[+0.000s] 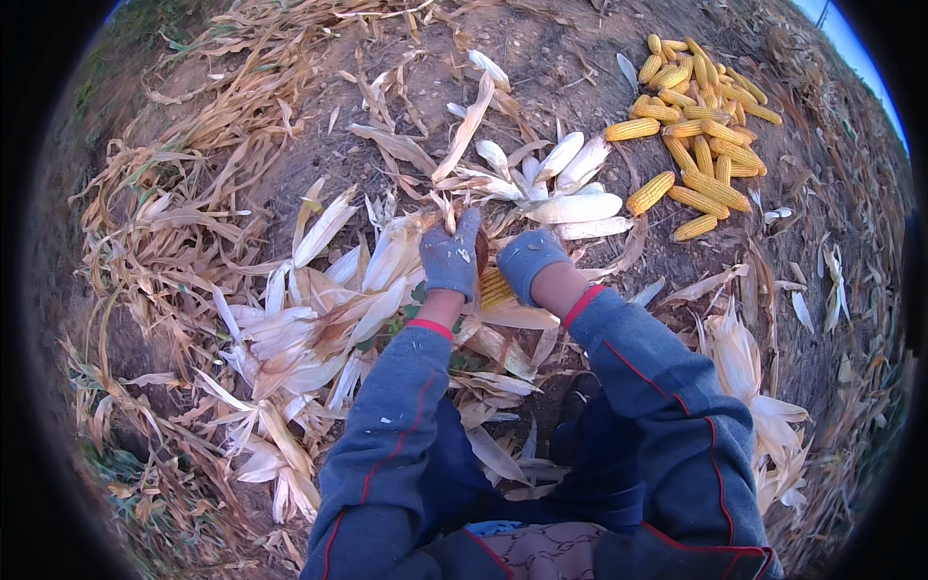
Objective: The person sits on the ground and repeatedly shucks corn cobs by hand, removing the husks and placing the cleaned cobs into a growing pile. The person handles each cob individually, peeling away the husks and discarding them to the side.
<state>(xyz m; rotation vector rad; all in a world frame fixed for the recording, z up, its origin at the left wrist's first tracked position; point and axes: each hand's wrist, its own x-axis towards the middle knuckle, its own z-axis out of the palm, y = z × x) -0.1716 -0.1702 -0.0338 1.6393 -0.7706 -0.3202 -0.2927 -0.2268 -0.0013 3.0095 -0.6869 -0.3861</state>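
Note:
Between my gloved hands is an ear of corn (496, 288) with yellow kernels showing and its husk partly pulled down. My left hand (451, 250), in a grey-blue glove, grips the husk and brown silk at its upper end. My right hand (533, 262), gloved alike, is closed against the ear's right side; its fingertips are hidden, so its hold cannot be told. Several ears in pale husks (575, 209) lie just beyond my hands. A pile of husked yellow corn ears (699, 123) rests on the soil at the upper right.
Loose dry husks (290, 348) are heaped to the left of my hands, and dry corn stalks and leaves (188, 181) spread farther left. More opened husks (736, 355) lie right of my right sleeve. My legs and a dark shoe (580, 395) are close below the hands.

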